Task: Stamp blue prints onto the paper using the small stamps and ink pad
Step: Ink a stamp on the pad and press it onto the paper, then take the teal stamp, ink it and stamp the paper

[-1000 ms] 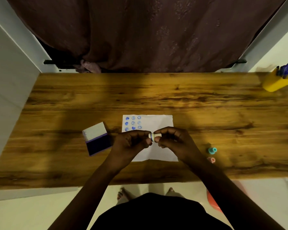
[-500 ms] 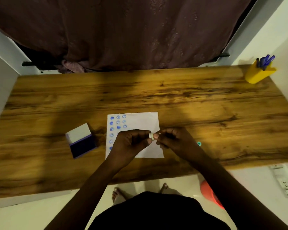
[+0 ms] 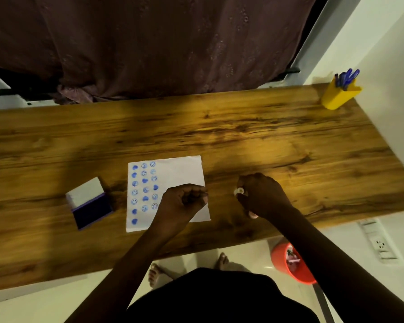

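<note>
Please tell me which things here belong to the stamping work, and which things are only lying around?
For the job:
- paper with blue prints
- open ink pad
- small pale stamp piece in the right hand
- left hand, closed over the paper

Not part of it:
- yellow pen holder
- red bin on the floor
- curtain

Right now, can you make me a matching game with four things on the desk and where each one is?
Things:
1. ink pad
2. paper
3. yellow pen holder
4. small white cap

Places:
A. far right corner of the desk
B. in the right hand's fingers
C. left of the paper, lid open
D. under the left hand

Pairs: 1-C, 2-D, 3-A, 4-B
</note>
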